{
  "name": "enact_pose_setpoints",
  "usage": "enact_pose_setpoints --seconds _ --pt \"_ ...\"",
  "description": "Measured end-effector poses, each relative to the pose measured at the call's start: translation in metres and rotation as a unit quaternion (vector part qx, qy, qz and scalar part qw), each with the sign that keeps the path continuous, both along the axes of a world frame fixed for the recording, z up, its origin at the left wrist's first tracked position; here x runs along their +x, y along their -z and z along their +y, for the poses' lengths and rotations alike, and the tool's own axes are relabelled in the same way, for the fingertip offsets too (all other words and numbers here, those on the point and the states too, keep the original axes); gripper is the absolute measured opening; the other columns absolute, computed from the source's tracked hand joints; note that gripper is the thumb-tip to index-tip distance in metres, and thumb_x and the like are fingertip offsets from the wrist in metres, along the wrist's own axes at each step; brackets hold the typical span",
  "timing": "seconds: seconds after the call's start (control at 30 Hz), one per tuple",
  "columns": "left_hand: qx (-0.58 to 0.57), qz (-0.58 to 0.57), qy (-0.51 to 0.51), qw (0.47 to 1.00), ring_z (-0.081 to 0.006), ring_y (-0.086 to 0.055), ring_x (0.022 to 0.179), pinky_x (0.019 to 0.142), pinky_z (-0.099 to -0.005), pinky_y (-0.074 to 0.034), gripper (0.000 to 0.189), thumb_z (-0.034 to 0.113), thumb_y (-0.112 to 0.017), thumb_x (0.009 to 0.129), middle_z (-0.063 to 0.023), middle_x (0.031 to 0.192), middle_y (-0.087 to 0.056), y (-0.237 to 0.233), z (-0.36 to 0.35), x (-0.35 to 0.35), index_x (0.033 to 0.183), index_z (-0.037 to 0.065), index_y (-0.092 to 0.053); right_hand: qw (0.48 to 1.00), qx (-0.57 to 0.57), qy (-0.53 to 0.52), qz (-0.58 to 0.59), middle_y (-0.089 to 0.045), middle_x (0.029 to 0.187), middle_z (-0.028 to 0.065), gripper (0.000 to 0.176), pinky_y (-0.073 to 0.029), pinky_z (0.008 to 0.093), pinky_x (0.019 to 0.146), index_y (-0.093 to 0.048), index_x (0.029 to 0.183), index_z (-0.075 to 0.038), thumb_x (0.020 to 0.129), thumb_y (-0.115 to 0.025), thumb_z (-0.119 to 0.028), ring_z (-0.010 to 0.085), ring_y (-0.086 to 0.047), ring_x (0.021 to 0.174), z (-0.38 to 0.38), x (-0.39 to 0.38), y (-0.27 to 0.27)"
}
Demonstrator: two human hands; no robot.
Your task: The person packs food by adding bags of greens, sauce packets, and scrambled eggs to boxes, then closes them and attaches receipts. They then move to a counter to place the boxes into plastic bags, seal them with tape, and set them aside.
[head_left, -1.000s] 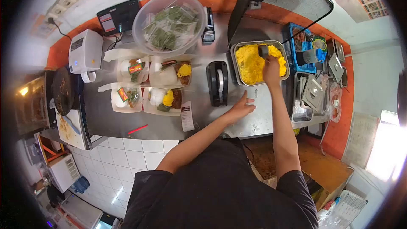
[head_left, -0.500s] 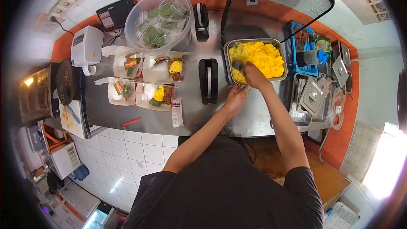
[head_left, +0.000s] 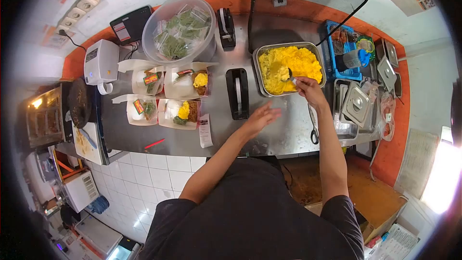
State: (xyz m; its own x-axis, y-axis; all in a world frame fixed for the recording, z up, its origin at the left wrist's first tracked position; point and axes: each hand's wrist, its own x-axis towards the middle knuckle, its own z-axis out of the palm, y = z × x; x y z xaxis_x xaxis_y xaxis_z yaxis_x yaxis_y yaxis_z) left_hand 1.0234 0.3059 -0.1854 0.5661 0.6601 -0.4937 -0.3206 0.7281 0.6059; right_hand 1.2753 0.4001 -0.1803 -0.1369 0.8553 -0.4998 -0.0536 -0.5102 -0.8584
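Note:
A metal tray (head_left: 256, 74) filled with yellow scrambled egg (head_left: 301, 62) stands on the steel counter. Above its front part, my right hand (head_left: 310, 90) grips the handle of a spoon (head_left: 284, 73), whose bowl carries some egg. My left hand (head_left: 262, 117) is over the counter just in front of the tray, fingers apart, holding nothing. Left of a black tape dispenser (head_left: 237, 94) are several open paper boxes; the front right box (head_left: 168, 116) and the rear right box (head_left: 178, 84) each hold rice and a portion of egg.
A round plastic tub (head_left: 179, 29) of bagged greens stands behind the boxes. Right of the tray are a blue basket (head_left: 346, 73) and metal lids (head_left: 356, 103). Scissors (head_left: 314, 130) lie near the right forearm. A receipt (head_left: 205, 130) and red pen (head_left: 155, 143) lie in front.
My right hand has moved right and pulled the spoon up out of the egg, with egg on it. My left hand has left the tray's edge, moved left and opened.

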Motion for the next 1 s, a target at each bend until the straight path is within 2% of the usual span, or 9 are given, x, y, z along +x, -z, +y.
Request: enact_pose_setpoints --seconds 0.33,0.43,0.53,0.6,0.7,0.77,0.9,0.97,1.0 --pt "0.12 -0.032 0.046 0.991 -0.0241 -0.057 0.12 0.103 -0.0375 -0.045 0.048 0.017 -0.05 0.102 -0.0117 0.13 -0.06 -0.05 -0.06 -0.183 0.148 0.007 -0.039 0.996 0.072 0.005 -0.056 -0.056 0.075 -0.002 0.02 -0.031 0.0192 0.051 -0.064 0.108 0.001 0.095 -0.06 -0.013 0.006 -0.046 0.061 0.011 -0.067 -0.109" --pt "0.27 0.201 0.014 0.941 -0.0193 -0.062 0.111 0.098 -0.0331 -0.047 0.051 0.013 -0.055 0.098 -0.0094 0.121 -0.064 -0.102 -0.057 -0.245 0.147 0.007 -0.041 0.998 0.063 -0.019 -0.02 -0.055 0.075 -0.0016 0.019 -0.031 0.0193 0.05 -0.064 0.108 0.001 0.094 -0.06 -0.01 0.0058 -0.046 0.062 0.015 -0.135 -0.129" --pt "0.386 0.368 -0.095 0.841 -0.0248 -0.057 0.119 0.101 -0.0384 -0.044 0.054 0.01 -0.056 0.094 -0.012 0.125 -0.058 -0.137 -0.039 -0.305 0.146 0.009 -0.042 0.997 0.044 -0.06 0.025 -0.057 0.079 0.0001 0.019 -0.032 0.019 0.049 -0.062 0.11 0.002 0.094 -0.059 -0.008 0.0061 -0.046 0.062 0.018 -0.206 -0.127" --pt "0.514 0.627 -0.106 0.576 -0.0295 -0.042 0.136 0.107 -0.0503 -0.035 0.058 0.008 -0.059 0.086 -0.0137 0.137 -0.048 -0.136 -0.024 -0.334 0.143 0.013 -0.047 0.994 0.012 -0.096 0.047 -0.057 0.082 0.0017 0.019 -0.032 0.0186 0.049 -0.061 0.112 0.003 0.095 -0.059 -0.006 0.0066 -0.046 0.062 0.019 -0.261 -0.119" --pt "0.477 0.762 0.04 0.435 -0.0314 -0.03 0.142 0.11 -0.0606 -0.024 0.061 0.011 -0.062 0.081 -0.0149 0.141 -0.042 -0.086 -0.019 -0.354 0.141 0.015 -0.049 0.987 -0.025 -0.137 0.074 -0.056 0.081 0.0006 0.017 -0.032 0.0188 0.05 -0.062 0.11 0.002 0.095 -0.059 -0.007 0.0068 -0.044 0.062 0.021 -0.343 -0.103" --pt "0.497 0.756 0.05 0.423 -0.0336 -0.027 0.143 0.11 -0.065 -0.021 0.063 0.012 -0.064 0.08 -0.017 0.14 -0.043 -0.081 -0.03 -0.36 0.141 0.016 -0.049 0.982 -0.044 -0.176 0.058 -0.055 0.081 -0.0026 0.023 -0.036 0.0199 0.056 -0.061 0.114 0.001 0.095 -0.062 -0.012 0.0052 -0.047 0.067 0.027 -0.386 -0.093" --pt "0.442 0.691 0.034 0.571 -0.037 -0.024 0.145 0.114 -0.0657 -0.014 0.059 0.011 -0.063 0.082 -0.0199 0.14 -0.044 -0.076 -0.066 -0.351 0.139 0.014 -0.052 0.941 0.109 -0.305 -0.095 -0.059 0.087 0.0058 0.021 -0.046 0.0284 0.063 -0.057 0.114 0.003 0.095 -0.056 -0.007 0.0153 -0.057 0.076 0.042 -0.452 -0.037" --pt "0.436 0.68 0.049 0.587 -0.0381 -0.025 0.144 0.114 -0.0656 -0.013 0.058 0.014 -0.063 0.083 -0.0209 0.14 -0.044 -0.084 -0.071 -0.351 0.14 0.011 -0.051 0.653 0.508 -0.419 -0.374 -0.058 0.098 0.0166 0.018 -0.048 0.0413 0.075 -0.052 0.113 0.001 0.097 -0.05 -0.007 0.0319 -0.059 0.085 0.042 -0.458 -0.008" --pt "0.433 0.68 0.051 0.589 -0.0381 -0.025 0.144 0.114 -0.0656 -0.013 0.058 0.014 -0.063 0.083 -0.0209 0.14 -0.044 -0.087 -0.073 -0.351 0.14 0.011 -0.051 0.656 0.428 -0.467 -0.41 -0.054 0.111 0.0244 0.016 -0.045 0.0492 0.087 -0.051 0.11 0.002 0.095 -0.048 -0.003 0.0443 -0.056 0.1 0.039 -0.464 -0.017"
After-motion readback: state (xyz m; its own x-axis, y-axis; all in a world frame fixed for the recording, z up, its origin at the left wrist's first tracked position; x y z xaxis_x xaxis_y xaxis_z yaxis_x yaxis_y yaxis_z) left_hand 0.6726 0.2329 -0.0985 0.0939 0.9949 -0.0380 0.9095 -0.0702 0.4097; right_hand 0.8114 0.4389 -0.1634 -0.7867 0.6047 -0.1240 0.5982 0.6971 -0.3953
